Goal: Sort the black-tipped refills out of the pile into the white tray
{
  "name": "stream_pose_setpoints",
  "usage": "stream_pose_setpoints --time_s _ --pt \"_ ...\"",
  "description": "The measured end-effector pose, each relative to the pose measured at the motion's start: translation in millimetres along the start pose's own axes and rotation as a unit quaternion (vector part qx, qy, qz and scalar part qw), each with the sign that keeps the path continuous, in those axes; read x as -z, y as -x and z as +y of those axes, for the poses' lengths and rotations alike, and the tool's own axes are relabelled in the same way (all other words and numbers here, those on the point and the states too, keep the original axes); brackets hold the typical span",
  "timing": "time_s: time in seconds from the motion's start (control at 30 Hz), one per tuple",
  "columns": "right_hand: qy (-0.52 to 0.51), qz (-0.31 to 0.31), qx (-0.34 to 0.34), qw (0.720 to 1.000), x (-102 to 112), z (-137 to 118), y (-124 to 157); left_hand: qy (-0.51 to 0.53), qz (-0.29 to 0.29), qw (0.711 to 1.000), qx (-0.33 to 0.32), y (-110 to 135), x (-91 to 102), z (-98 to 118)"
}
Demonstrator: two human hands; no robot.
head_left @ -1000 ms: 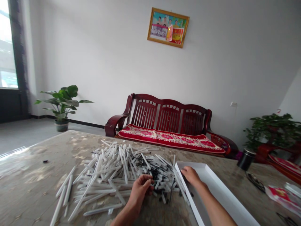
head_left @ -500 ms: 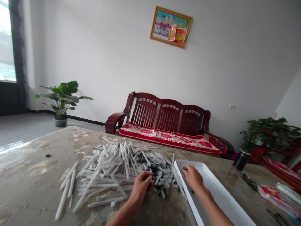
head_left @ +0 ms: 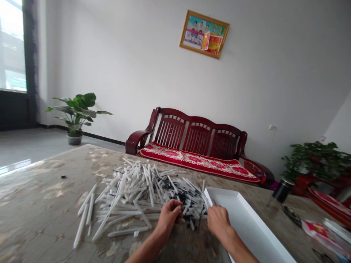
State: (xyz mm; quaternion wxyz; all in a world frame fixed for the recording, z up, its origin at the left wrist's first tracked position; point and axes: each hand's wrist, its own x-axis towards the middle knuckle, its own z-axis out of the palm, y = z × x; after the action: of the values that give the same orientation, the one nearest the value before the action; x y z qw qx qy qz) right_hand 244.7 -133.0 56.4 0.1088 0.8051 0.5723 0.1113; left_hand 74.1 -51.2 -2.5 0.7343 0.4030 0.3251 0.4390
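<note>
A heap of thin whitish sticks or tubes (head_left: pixel 128 186) lies on the table, mixed with small black pieces (head_left: pixel 178 199) on its right side. At the heap's near edge is my left hand (head_left: pixel 170 213), its thumb and fingertips pinched together; what they hold, if anything, is too small to name. My right hand (head_left: pixel 219 218) is over the left wall of a shallow white box (head_left: pixel 255 219), fingers curled inward. Its fingertips are mostly hidden, so I cannot make out what is in them.
The table (head_left: pixel 46 212) has a patterned cover with one small black bit (head_left: pixel 63 177) at left. On the right stand a black cylinder (head_left: pixel 283 190), a cable (head_left: pixel 292 215) and a red-and-clear plastic bag (head_left: pixel 318 232). A wooden bench (head_left: pixel 197 138) stands behind.
My right hand has moved left, from above the inside of the white box to its left wall. My left hand stays pinched by the heap. The whole view has shifted slightly.
</note>
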Motion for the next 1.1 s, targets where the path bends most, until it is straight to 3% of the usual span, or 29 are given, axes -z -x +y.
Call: stream_pose_setpoints --time_s 0.17,0.33,0.4,0.57,0.67,0.77,0.93,1.1 --pt "-0.006 -0.002 -0.022 1.000 -0.5 3.2 -1.0 0.001 -0.003 1.000 0.003 -1.6 -0.1 -2.7" --pt "-0.035 0.029 -0.046 0.998 15.4 2.7 3.6 0.001 -0.026 1.000 0.011 1.9 -3.2 -4.5" --pt "-0.076 0.059 -0.023 0.995 22.1 -6.9 8.8 -0.001 -0.055 0.998 0.030 7.8 -6.1 -5.0" --pt "-0.150 0.145 0.106 0.972 22.6 -40.7 21.9 -0.006 -0.131 0.990 0.054 21.3 -11.6 -7.2" --pt "-0.220 0.144 0.129 0.956 13.6 -43.7 19.7 -0.005 -0.096 0.994 0.048 18.5 -10.0 -5.9" --pt "-0.286 0.119 0.093 0.946 1.8 -28.3 11.9 0.007 -0.049 0.998 0.042 11.1 -6.4 -3.0" --pt "-0.182 0.081 0.092 0.976 -17.7 -2.2 7.0 0.051 -0.003 0.998 0.024 4.6 -4.2 -3.6" --pt "-0.101 0.097 0.128 0.982 -28.0 -0.9 6.1 0.088 0.012 0.996 0.031 2.9 -1.8 -6.7"
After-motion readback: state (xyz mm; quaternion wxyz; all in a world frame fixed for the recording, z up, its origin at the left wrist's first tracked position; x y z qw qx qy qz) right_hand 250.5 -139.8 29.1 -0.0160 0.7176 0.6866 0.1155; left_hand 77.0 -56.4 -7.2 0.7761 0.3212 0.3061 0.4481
